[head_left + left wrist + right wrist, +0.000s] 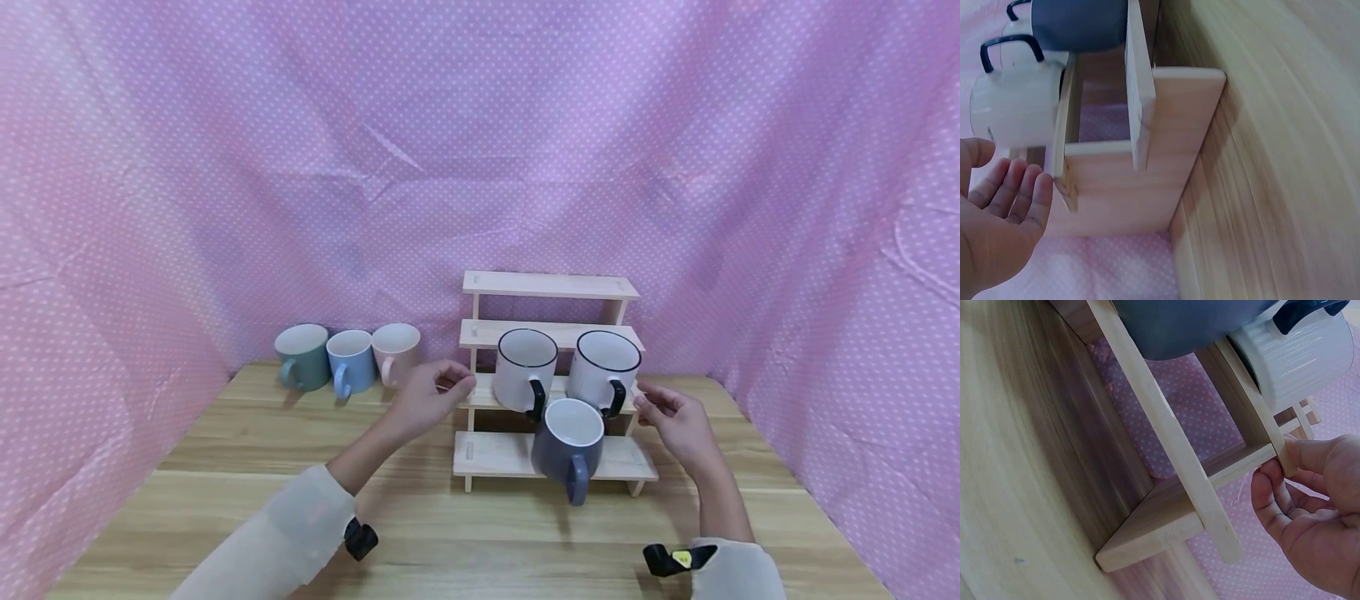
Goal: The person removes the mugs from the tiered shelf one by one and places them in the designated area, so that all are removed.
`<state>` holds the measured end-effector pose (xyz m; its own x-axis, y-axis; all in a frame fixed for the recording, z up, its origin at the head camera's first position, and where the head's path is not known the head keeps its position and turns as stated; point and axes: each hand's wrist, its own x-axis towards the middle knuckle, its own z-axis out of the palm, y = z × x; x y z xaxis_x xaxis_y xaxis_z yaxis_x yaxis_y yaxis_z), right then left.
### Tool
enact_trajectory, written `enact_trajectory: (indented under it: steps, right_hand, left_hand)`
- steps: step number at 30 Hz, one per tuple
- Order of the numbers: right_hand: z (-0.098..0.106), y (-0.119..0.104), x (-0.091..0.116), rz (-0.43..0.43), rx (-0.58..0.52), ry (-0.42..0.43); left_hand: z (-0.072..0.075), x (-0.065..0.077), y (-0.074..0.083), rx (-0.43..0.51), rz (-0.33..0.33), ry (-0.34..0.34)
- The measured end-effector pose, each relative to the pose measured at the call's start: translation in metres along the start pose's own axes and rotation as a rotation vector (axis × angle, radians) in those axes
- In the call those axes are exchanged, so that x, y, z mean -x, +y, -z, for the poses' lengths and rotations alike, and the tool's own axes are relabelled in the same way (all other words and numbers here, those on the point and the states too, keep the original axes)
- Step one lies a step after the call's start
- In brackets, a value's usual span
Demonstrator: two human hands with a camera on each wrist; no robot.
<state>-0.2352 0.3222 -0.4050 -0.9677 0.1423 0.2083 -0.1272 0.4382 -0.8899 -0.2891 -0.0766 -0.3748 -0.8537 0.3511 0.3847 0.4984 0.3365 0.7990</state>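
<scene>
A tiered wooden display stand (pixel 551 285) stands on the table. Two white mugs with black rims and handles, one on the left (pixel 517 379) and one on the right (pixel 592 379), sit on its second tier from the bottom. On the lowest tier is a dark grey mug (pixel 562 454). My right hand (pixel 678 423) pinches the right end of the second tier, thumb above and fingers below in the right wrist view. At that tier's left end my left hand (pixel 427 402) has its thumb apart from loosely bent fingers (pixel 1013 187), close to the board.
Left of the stand, a green mug (pixel 306 367), a blue mug (pixel 356 367) and a pink mug (pixel 397 350) stand in a row at the back of the wooden table (pixel 300 450). A pink dotted cloth (pixel 450 150) hangs behind and at both sides.
</scene>
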Motion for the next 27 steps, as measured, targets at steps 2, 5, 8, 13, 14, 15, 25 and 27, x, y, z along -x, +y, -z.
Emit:
enact_trajectory:
  steps: [2,5,8,13,14,15,25,27]
  right_hand:
    - [0.0,0.001,0.0,0.007,0.0,0.0]
    - [0.0,0.001,0.001,0.016,0.002,0.002]
    - [0.0,0.001,0.001,0.018,0.005,0.002]
    - [0.0,0.001,0.001,0.018,0.008,0.004]
    - [0.0,0.001,0.001,0.02,0.008,0.005]
    - [0.0,0.001,0.001,0.02,0.007,0.005]
    - [0.001,0.004,-0.002,0.006,0.005,0.001]
    - [0.001,0.004,-0.002,0.004,0.006,-0.002]
  left_hand:
    - [-0.004,0.001,0.004,-0.012,-0.008,-0.031]
    - [-0.009,0.002,0.01,-0.002,-0.016,-0.075]
    - [-0.015,0.002,0.015,0.015,-0.016,-0.107]
    - [-0.024,0.003,0.025,0.016,-0.043,-0.147]
    - [-0.026,0.002,0.027,0.012,-0.053,-0.155]
    - [-0.027,0.002,0.028,0.013,-0.056,-0.165]
    - [-0.039,0.005,0.04,0.072,-0.082,-0.245]
    - [-0.04,0.006,0.042,0.091,-0.079,-0.259]
